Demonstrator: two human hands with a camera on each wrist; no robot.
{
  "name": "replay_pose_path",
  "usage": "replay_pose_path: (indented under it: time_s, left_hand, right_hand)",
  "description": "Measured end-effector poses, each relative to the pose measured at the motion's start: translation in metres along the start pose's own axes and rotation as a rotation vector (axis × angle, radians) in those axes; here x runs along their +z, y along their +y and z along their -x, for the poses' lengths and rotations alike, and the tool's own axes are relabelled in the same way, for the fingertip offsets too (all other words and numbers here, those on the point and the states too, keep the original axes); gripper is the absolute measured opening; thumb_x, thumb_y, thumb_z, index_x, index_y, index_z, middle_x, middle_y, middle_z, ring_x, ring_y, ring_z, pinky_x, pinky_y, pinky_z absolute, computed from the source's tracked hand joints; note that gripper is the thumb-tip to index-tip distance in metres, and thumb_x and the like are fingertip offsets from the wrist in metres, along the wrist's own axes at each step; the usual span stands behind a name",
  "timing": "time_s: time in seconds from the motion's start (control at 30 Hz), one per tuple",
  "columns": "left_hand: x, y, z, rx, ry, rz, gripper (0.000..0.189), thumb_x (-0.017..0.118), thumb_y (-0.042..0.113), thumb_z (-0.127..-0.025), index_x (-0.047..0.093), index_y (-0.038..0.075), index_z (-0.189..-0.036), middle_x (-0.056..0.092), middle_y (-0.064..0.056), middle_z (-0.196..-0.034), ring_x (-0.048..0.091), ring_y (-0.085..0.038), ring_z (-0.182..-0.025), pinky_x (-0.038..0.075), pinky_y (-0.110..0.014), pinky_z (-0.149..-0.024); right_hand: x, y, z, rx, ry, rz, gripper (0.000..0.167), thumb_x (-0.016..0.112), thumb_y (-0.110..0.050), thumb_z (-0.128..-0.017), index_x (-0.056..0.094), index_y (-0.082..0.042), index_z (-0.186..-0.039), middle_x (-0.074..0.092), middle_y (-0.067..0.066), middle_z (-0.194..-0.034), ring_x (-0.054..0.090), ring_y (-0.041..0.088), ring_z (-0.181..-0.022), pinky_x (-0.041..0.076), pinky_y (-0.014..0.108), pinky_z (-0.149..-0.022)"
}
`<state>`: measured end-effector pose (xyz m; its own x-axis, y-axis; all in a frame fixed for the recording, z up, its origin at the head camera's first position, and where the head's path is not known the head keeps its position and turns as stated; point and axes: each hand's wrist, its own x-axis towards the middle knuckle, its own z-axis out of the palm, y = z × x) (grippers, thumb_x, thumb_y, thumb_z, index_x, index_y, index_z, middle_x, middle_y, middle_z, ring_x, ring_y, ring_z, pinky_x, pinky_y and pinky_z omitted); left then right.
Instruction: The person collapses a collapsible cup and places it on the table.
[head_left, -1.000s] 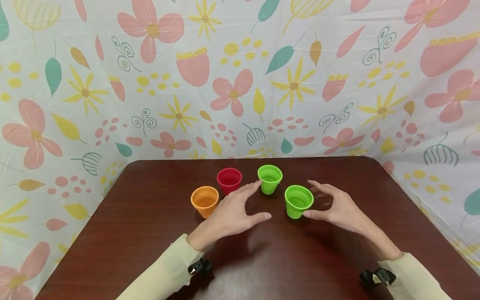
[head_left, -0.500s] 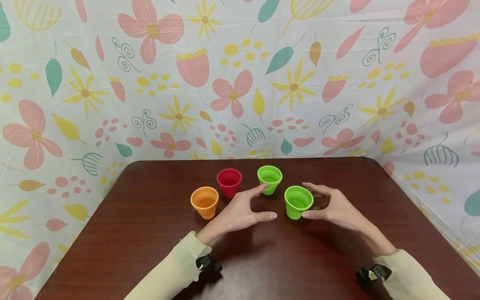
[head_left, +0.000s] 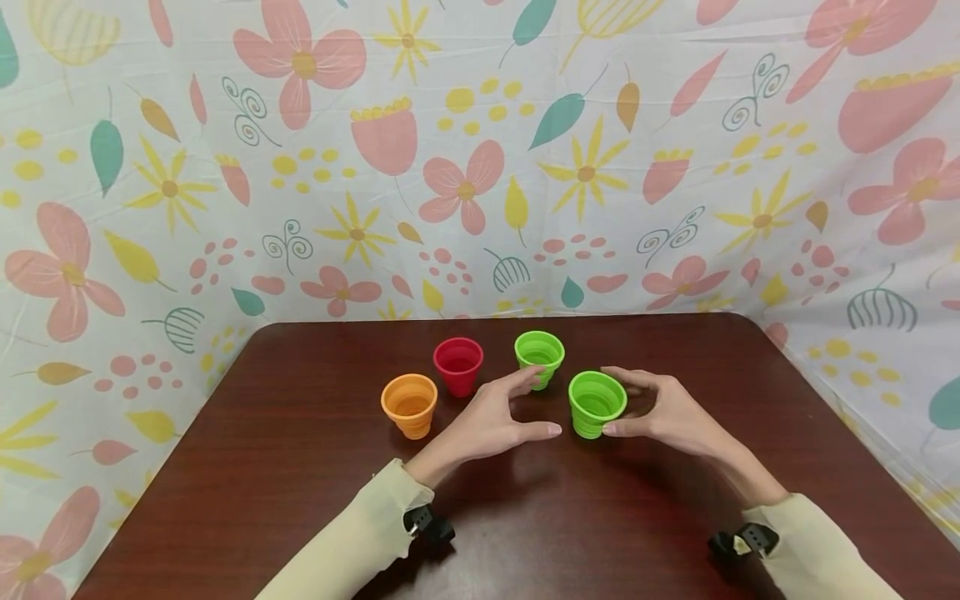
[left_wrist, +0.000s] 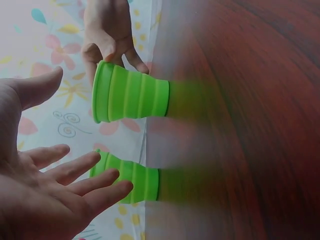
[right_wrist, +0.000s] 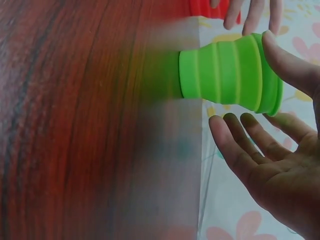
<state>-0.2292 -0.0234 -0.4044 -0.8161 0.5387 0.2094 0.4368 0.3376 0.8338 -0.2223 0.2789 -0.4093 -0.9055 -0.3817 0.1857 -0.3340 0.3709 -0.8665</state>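
Note:
On the dark wood table, the nearer green cup [head_left: 597,404] stands upright, ribbed, between both hands. My right hand [head_left: 671,417] is curved beside it on the right, thumb at the cup's side and fingers spread behind; in the right wrist view the thumb [right_wrist: 290,65] overlaps the rim and a small gap shows under most fingers. My left hand [head_left: 491,421] is spread to the cup's left, thumb pointing at it, apart from it. A second green cup [head_left: 538,350] stands farther back, its lower left overlapped by the left fingertips. The left wrist view shows the left palm facing the nearer cup [left_wrist: 132,95].
A red cup [head_left: 458,364] and an orange cup [head_left: 409,404] stand upright left of the green ones. Behind the table [head_left: 247,467] hangs a floral-print cloth [head_left: 480,108]. Each wrist wears a small black camera.
My left hand has moved right, towards the nearer green cup, uncovering more of the orange and red cups. My right hand has shifted slightly left. The cups stay in place.

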Motion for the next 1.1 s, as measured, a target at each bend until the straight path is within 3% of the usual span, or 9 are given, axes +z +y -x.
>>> replay_pose_path:
  time_s: [0.4,0.6,0.77,0.93,1.1]
  left_hand:
    - [0.012,-0.006,-0.011,-0.018,-0.015,0.081,0.080,0.089,0.027,-0.086,0.051,0.018,-0.156,0.062,-0.003,-0.145,0.060,-0.032,-0.134,0.052,-0.046,-0.108]
    - [0.013,-0.008,-0.013,-0.027,-0.024,0.109,0.080,0.089,0.024,-0.086,0.052,0.017,-0.156,0.062,-0.009,-0.146,0.060,-0.034,-0.133,0.053,-0.046,-0.107]
    - [0.014,-0.009,-0.015,-0.034,-0.036,0.122,0.080,0.089,0.024,-0.085,0.052,0.016,-0.156,0.062,-0.009,-0.146,0.063,-0.030,-0.128,0.056,-0.044,-0.103]
    - [0.018,-0.013,-0.018,-0.032,-0.056,0.158,0.076,0.090,0.019,-0.084,0.056,0.014,-0.152,0.068,-0.005,-0.134,0.069,-0.020,-0.117,0.059,-0.041,-0.097]
    - [0.022,-0.015,-0.019,-0.002,-0.083,0.213,0.068,0.090,0.010,-0.084,0.060,0.013,-0.145,0.070,-0.011,-0.130,0.071,-0.026,-0.114,0.061,-0.041,-0.094]
  right_hand:
    - [0.004,-0.002,-0.001,-0.029,0.029,0.038,0.074,0.093,-0.010,-0.081,0.058,0.004,-0.145,0.070,0.018,-0.129,0.073,0.033,-0.107,0.061,0.029,-0.086]
    - [0.007,-0.003,-0.002,-0.029,0.028,0.013,0.072,0.094,-0.009,-0.080,0.061,0.001,-0.143,0.071,0.018,-0.128,0.073,0.035,-0.106,0.061,0.029,-0.085]
    - [0.013,-0.006,-0.003,-0.019,0.021,-0.006,0.072,0.094,-0.009,-0.079,0.061,-0.001,-0.143,0.071,0.017,-0.128,0.072,0.036,-0.105,0.062,0.031,-0.083]
    - [0.018,-0.009,-0.004,-0.027,0.001,-0.028,0.072,0.094,-0.010,-0.079,0.061,-0.002,-0.143,0.070,0.016,-0.130,0.071,0.038,-0.107,0.063,0.033,-0.083]
    - [0.023,-0.011,-0.006,-0.032,-0.031,-0.091,0.072,0.093,-0.006,-0.079,0.060,-0.001,-0.143,0.070,0.020,-0.129,0.071,0.041,-0.109,0.065,0.039,-0.081]
